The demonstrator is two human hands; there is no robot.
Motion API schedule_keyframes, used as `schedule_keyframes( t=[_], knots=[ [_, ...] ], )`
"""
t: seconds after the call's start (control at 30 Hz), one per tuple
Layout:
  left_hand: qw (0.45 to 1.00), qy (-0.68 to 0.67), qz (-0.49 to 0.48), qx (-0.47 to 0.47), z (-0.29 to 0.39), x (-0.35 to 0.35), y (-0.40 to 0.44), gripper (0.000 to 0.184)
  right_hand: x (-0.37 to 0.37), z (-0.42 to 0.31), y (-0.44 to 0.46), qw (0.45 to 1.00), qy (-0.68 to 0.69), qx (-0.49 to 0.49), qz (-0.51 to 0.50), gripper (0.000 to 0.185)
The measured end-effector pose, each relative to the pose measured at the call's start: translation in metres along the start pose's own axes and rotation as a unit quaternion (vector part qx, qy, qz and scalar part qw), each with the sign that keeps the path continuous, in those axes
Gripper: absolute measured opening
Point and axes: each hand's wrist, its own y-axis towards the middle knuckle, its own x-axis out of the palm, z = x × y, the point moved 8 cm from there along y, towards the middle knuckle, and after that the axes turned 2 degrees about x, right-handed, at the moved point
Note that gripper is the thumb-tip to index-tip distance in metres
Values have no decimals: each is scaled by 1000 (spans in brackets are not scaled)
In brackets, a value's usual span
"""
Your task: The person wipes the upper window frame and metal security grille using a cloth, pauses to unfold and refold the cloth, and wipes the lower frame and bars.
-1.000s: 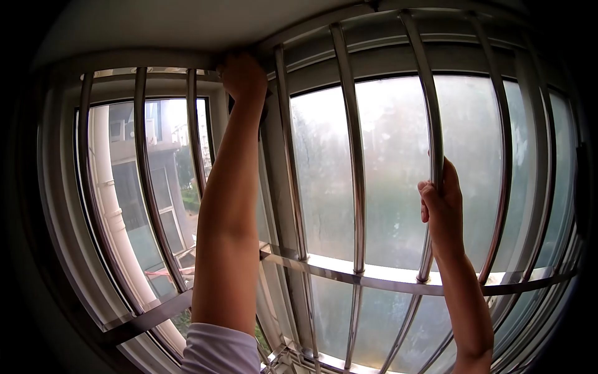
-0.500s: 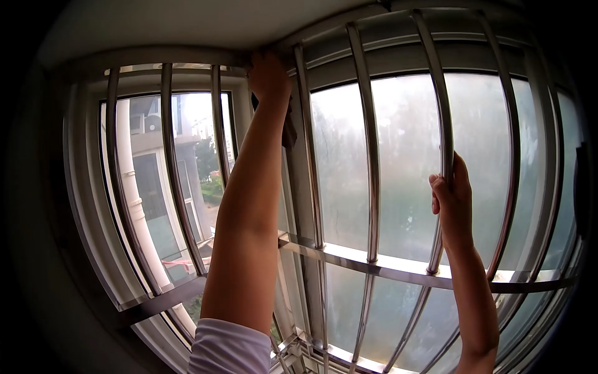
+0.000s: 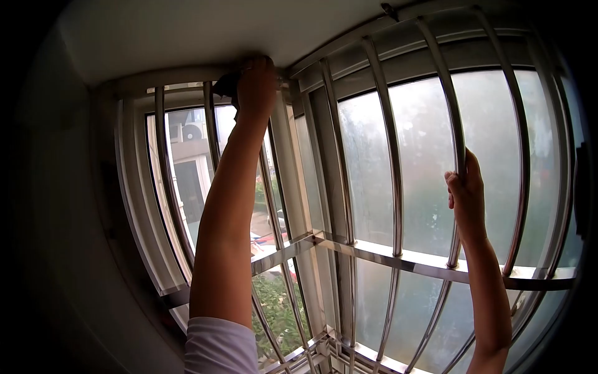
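My left hand (image 3: 256, 87) is raised to the top rail (image 3: 180, 76) of the metal window guard, close to the corner under the ceiling. Its fingers are closed on a dark cloth (image 3: 227, 86), whose loose edge sticks out to the left; part of it is hidden behind the hand. My right hand (image 3: 468, 187) is wrapped around an upright metal bar (image 3: 452, 103) in front of the frosted window on the right, above the horizontal crossbar (image 3: 408, 264).
Upright bars stand before both windows, which meet at a corner. Through the left clear pane show a building with an air-conditioner unit (image 3: 190, 131) and green bushes (image 3: 277, 311). The ceiling (image 3: 168, 37) lies just above the top rail. A small dark fitting (image 3: 390, 11) sits on it.
My left hand has moved left along the top rail, away from the corner, and more of the cloth shows. The view has turned left. My right hand keeps its hold on the same bar.
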Motion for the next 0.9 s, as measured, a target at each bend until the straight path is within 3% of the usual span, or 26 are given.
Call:
schedule_keyframes(
  t=[0.07,0.23,0.3,0.37,0.47,0.57,0.9],
  knots=[
    [991,11,-95,99,9,39,-19,16,0,-1,-1,1000,11,7,-9,47],
    [994,60,-29,87,3,10,-22,14,0,1,-1,1000,9,10,-23,52],
    [974,107,-199,26,-20,13,-18,17,1,2,-1,999,18,15,-26,53],
    [977,112,-183,-6,-43,4,-20,18,1,2,-1,999,16,15,-27,53],
    [988,120,-19,92,-61,-33,-23,15,1,0,-2,999,21,14,-24,51],
    [982,159,-71,73,-87,-45,-20,14,0,6,0,1000,23,7,-19,52],
    [967,244,-45,56,-181,-122,-23,9,-2,31,8,1000,27,-7,-9,54]
  ],
)
